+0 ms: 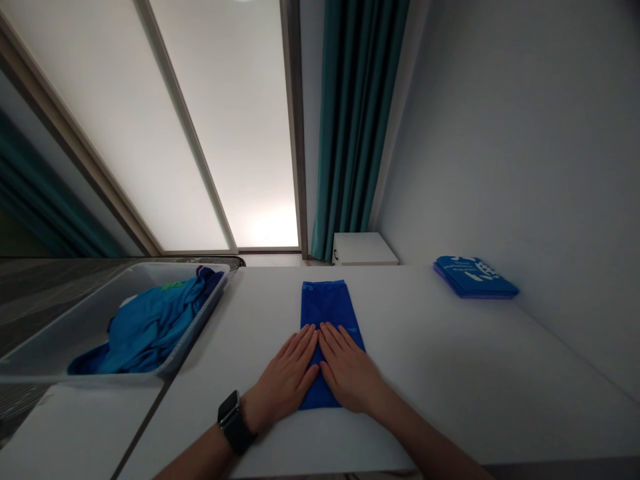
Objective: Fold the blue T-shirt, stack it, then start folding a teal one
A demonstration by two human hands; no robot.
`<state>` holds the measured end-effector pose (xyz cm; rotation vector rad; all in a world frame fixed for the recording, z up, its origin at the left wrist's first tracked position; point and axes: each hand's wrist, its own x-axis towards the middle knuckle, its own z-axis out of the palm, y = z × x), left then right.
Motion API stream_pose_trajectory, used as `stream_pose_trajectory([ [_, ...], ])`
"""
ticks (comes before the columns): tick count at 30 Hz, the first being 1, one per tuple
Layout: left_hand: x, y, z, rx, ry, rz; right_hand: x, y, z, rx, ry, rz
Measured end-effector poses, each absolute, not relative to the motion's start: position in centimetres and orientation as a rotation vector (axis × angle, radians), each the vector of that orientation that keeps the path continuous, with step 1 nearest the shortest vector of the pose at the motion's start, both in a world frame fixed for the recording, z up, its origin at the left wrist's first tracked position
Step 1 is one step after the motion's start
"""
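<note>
Lying beneath both hands on a smooth white table (410, 393), a flat, oblong, folded blue cloth (325, 300) runs its long axis away from the person. From my remote seat I see the left hand (286, 373) and right hand (350, 370) rest palms down on it, angled inward, fingers straight, gripping nothing; neither is nearer. They hide the cloth's middle, and I cannot read its faint marking. Leftward stands a translucent plastic bin (60, 337) with crumpled blue garments (150, 327); rightward lies a folded blue fabric stack (473, 283) with white print. The lower border cuts off both forearms (420, 433).
</note>
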<state>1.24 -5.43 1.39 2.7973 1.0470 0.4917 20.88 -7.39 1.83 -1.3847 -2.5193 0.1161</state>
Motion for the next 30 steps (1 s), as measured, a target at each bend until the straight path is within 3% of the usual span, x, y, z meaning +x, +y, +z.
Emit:
stream_pose_trajectory([
  [30,-0.9,-5.5,3.2,2.886,0.923,0.283,23.5,-7.5,2.4,-1.431,-2.539,0.204],
])
